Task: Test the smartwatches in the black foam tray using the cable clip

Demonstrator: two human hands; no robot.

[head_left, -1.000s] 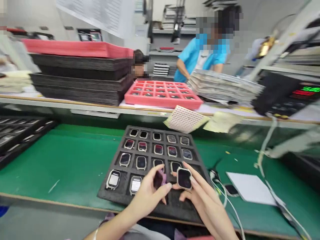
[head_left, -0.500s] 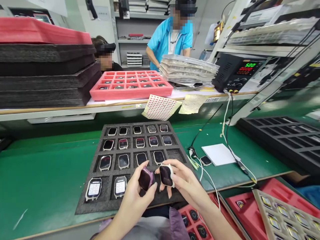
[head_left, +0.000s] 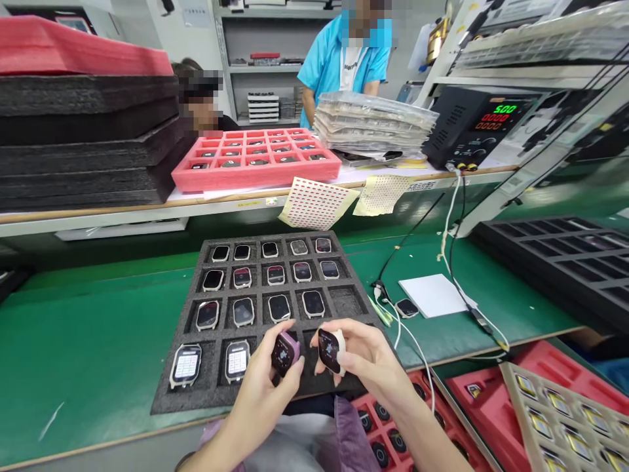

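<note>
My left hand (head_left: pixel 268 377) is closed around a purple smartwatch (head_left: pixel 284 353), whose dark screen shows faint pale graphics. Close beside it, my right hand (head_left: pixel 366 357) grips a white smartwatch (head_left: pixel 330 349) by its edges, its screen lit with similar graphics. Both watches are held apart, above the near right part of a black foam tray (head_left: pixel 162 396). Several silver-framed watches lie face up in the tray's compartments. Two in the front row, one a watch (head_left: pixel 186 366) at the left corner, show white grid-like screens. The compartments under my hands are partly hidden.
Right of the tray lie a loose watch (head_left: pixel 406 307), a white pad (head_left: pixel 435 295) and cables. A black tray (head_left: pixel 555 262) sits farther right. The shelf holds a red foam tray (head_left: pixel 255 177), stacked foam and a power supply (head_left: pixel 481 124). Two people are beyond it.
The screens of both held watches were dark and now show graphics. My hands stay nearly in place, with the white watch turned slightly. The camera view has shifted a little.
</note>
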